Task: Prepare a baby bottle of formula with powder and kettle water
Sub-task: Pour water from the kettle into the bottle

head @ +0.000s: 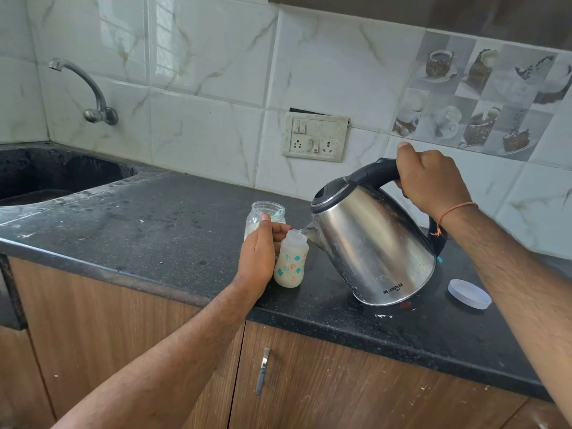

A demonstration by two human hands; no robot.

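Observation:
A small baby bottle (291, 261) with flower prints stands uncapped on the black counter, filled with milky liquid. My left hand (259, 255) grips its left side. My right hand (430, 181) grips the black handle of a steel kettle (374, 243), which is tilted left with its spout over the bottle's mouth, and a thin stream of water runs in. Behind the bottle stands an open clear jar (266, 213) with white powder and a scoop inside.
A pale lid (469, 294) lies on the counter (154, 218) right of the kettle. A dark sink (46, 178) with a wall tap (89, 91) sits at the far left. A socket panel (315, 136) is on the tiled wall. Wooden cabinet doors run below.

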